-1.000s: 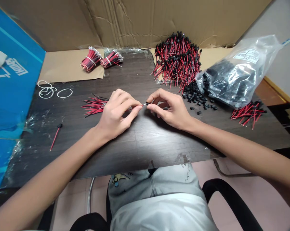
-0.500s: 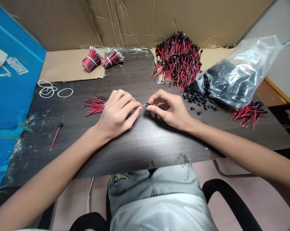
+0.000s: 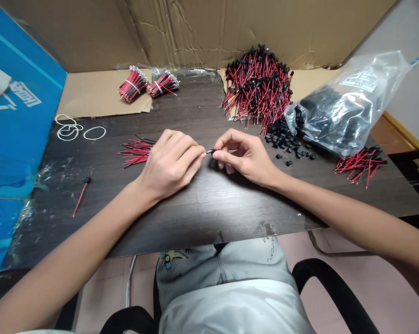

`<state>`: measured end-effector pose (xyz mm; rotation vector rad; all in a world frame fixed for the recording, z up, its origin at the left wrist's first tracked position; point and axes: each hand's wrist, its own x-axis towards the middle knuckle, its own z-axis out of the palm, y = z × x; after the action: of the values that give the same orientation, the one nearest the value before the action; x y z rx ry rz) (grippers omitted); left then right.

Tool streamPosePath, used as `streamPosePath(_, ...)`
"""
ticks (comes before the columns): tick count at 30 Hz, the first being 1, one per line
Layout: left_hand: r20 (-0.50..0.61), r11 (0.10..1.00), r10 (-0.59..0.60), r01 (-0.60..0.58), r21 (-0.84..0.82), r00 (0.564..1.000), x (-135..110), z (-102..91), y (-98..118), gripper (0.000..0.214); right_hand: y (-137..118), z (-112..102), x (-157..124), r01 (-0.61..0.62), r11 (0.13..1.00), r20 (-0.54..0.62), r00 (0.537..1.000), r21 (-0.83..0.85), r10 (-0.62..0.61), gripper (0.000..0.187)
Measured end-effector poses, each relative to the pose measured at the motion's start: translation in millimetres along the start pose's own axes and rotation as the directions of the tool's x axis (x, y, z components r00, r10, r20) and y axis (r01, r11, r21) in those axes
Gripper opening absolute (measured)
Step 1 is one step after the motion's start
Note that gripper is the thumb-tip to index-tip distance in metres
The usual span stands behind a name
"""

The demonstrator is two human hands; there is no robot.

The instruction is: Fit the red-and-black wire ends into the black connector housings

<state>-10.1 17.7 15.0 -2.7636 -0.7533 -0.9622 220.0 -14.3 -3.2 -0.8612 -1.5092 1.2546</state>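
Note:
Above the middle of the table my left hand is closed in a pinch on a wire, with its silvery terminal poking out past the fingertips. Most of that wire is hidden by the hand. Facing it, my right hand pinches a small black connector housing between thumb and forefinger. Terminal and housing meet end to end; how deep one sits in the other I cannot tell. Partly behind my left hand lies a spread of loose red and black wires.
A large heap of red-black wires with black connectors stands at the back. Loose black housings spill from a clear plastic bag. More wires, two banded bundles, white rubber bands and a single connectored wire lie around.
Both hands stay almost in place, still pinching the wire and the housing. My right fingertips have shifted very slightly to the right.

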Motion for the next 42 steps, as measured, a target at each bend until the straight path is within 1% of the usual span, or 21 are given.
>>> streamPosePath(4,-0.034,1.000,0.011,-0.010,0.024,0.999,-0.6,0.6,1.4,0.011,0.0,1.2,1.1,-0.001,0.998,0.003,1.000,0.060,0.000,0.042)
streamPosePath(8,-0.070,1.000,0.027,-0.025,0.018,0.997,0.0,0.7,2.5,0.010,-0.3,1.6,1.9,-0.019,0.997,0.012,1.000,0.070,0.018,0.043)
streamPosePath(10,-0.060,0.999,0.024,-0.022,0.025,0.998,0.5,0.4,3.0,0.011,-0.4,1.4,2.1,-0.021,0.997,0.017,1.000,0.077,0.020,0.043)
streamPosePath(14,-0.041,0.997,0.054,-0.051,0.062,0.998,0.8,-0.3,4.0,0.011,-0.1,0.9,2.2,-0.008,0.996,0.016,1.000,0.087,0.007,0.043)
streamPosePath(18,-0.005,0.996,0.020,-0.019,0.088,1.000,0.5,-0.3,5.0,0.013,-0.1,0.8,1.4,-0.018,0.998,0.024,1.000,0.057,0.017,0.045)
streamPosePath(21,-0.021,0.994,0.008,-0.006,0.106,1.000,0.1,0.1,5.5,0.014,-0.1,1.0,0.3,-0.021,0.999,0.028,0.999,0.029,0.020,0.045)
streamPosePath(25,-0.057,0.992,0.050,-0.043,0.121,0.997,-0.1,0.3,6.5,0.014,0.1,1.4,-0.9,0.001,1.000,0.027,1.000,-0.008,0.000,0.043)
streamPosePath(28,-0.038,0.992,0.017,-0.012,0.128,0.999,0.1,0.2,7.9,0.016,0.6,1.3,-1.5,0.020,1.000,0.031,0.999,-0.022,-0.019,0.042)
streamPosePath(32,-0.018,0.994,-0.011,0.013,0.112,1.000,0.5,0.0,8.9,0.020,1.3,1.0,-1.4,0.001,1.000,0.033,0.999,-0.018,-0.001,0.044)
streamPosePath(40,0.002,0.991,0.075,-0.075,0.113,0.997,1.8,-1.7,7.7,0.020,-1.7,2.1,2.1,-0.025,0.996,0.069,0.997,0.087,0.019,0.045)
streamPosePath(42,-0.017,0.989,0.095,-0.092,0.118,0.995,1.7,-1.3,7.9,0.018,-1.6,2.2,2.2,-0.017,0.995,0.068,0.998,0.097,0.011,0.045)
